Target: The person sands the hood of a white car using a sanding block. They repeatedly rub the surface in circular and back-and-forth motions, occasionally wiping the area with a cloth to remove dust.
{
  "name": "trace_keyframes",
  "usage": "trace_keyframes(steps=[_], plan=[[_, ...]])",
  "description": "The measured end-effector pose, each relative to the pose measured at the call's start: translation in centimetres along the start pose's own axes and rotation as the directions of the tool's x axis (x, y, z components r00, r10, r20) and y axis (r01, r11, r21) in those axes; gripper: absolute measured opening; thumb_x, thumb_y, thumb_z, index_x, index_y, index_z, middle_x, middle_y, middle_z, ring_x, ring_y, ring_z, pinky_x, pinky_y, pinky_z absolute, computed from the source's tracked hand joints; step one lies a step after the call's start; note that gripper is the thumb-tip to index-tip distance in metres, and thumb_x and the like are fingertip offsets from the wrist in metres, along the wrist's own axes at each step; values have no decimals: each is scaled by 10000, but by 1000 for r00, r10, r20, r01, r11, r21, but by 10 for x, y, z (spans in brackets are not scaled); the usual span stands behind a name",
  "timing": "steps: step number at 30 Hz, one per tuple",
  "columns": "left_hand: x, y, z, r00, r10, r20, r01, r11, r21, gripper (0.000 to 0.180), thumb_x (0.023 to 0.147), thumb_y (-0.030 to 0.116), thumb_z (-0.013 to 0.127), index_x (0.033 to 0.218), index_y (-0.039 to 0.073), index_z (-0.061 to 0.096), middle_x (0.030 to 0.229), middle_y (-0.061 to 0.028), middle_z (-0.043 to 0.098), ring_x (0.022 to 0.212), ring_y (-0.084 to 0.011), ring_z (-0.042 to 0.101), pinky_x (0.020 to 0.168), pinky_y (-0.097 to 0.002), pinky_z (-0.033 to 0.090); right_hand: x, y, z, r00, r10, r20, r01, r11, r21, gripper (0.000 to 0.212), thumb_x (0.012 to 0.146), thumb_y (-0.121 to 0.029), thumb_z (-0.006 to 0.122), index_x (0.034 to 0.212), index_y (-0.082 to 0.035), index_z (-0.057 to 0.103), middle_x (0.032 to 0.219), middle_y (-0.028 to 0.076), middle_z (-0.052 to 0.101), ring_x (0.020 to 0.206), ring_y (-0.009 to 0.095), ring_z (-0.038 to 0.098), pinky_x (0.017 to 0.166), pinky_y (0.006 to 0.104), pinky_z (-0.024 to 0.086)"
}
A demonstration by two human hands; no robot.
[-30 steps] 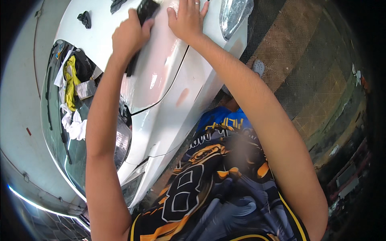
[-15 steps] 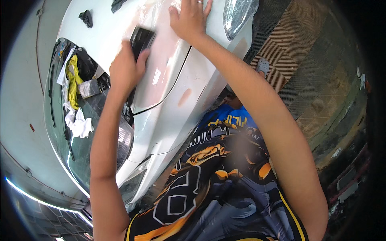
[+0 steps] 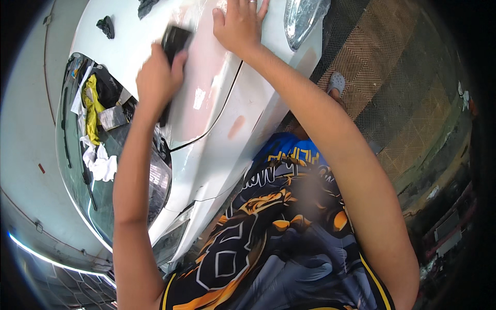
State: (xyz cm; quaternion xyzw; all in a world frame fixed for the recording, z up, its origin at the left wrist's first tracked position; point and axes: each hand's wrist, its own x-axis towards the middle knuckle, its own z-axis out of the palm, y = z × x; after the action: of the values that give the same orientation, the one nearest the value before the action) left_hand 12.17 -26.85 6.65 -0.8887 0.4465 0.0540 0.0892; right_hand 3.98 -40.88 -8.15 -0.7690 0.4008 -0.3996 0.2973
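My left hand point(image 3: 159, 78) is closed around a long black sanding block point(image 3: 176, 40), blurred at its far end. The block lies against the white car hood point(image 3: 129, 49), beside a wet, pinkish, sanded-looking patch point(image 3: 199, 67). Part of the block is hidden under my fingers and wrist. To the right, my right hand point(image 3: 238, 27) rests flat on the hood with its fingers spread, a ring on one of them. Its fingertips are near the upper edge of the view. A smaller pinkish patch point(image 3: 236, 127) shows on the fender below the hood seam.
Crumpled black scraps point(image 3: 106, 27) lie on the hood. Beyond the windshield point(image 3: 103, 206) are a yellow cloth point(image 3: 92, 111), a white cloth point(image 3: 103, 164) and other clutter. Clear plastic covers the headlight point(image 3: 305, 23). A grey clog point(image 3: 337, 81) stands on the patterned floor point(image 3: 372, 67).
My left hand and the sanding block have shifted slightly left and farther away along the hood. My right hand keeps its place on the hood. The whole view has drifted a little.
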Motion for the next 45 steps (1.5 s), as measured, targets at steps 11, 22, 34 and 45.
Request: trace_keyframes(steps=[11, 22, 34, 45], plan=[[-25, -17, 4, 999, 45, -2, -45, 999, -11, 617, 968, 523, 628, 1246, -9, 482, 965, -312, 720, 885, -501, 714, 782, -545, 569, 1, 7, 5, 1000, 5, -18, -5, 1000, -26, 562, 905, -253, 628, 1378, 19, 493, 1560, 195, 426, 1530, 391, 266, 1211, 670, 155], [-44, -21, 6, 1000, 10, -27, -11, 1000, -20, 559, 956, 521, 660, 1155, 24, 502, 918, -287, 730, 853, -480, 728, 746, -526, 577, 5, 10, 5, 999, 35, -23, -36, 999, -27, 550, 914, -235, 611, 1394, 6, 494, 1558, 195, 422, 1529, 401, 260, 1208, 673, 168], [-18, -4, 2, 998, -64, 27, 63, 997, 32, 640, 946, 556, 634, 1207, -10, 490, 937, -325, 714, 882, -515, 703, 786, -567, 555, 3, 4, 6, 998, 52, -40, -52, 999, 6, 506, 920, -202, 560, 1361, 39, 507, 1548, 214, 419, 1523, 410, 262, 1212, 691, 136], [53, -38, 16, 995, 58, -82, -58, 998, 3, 750, 895, 607, 712, 1184, -70, 569, 1033, -305, 727, 965, -429, 737, 864, -444, 569, 3, -4, 1, 997, 71, 13, -72, 995, 71, 488, 930, -205, 550, 1347, 47, 537, 1559, 209, 425, 1526, 394, 263, 1223, 667, 126]])
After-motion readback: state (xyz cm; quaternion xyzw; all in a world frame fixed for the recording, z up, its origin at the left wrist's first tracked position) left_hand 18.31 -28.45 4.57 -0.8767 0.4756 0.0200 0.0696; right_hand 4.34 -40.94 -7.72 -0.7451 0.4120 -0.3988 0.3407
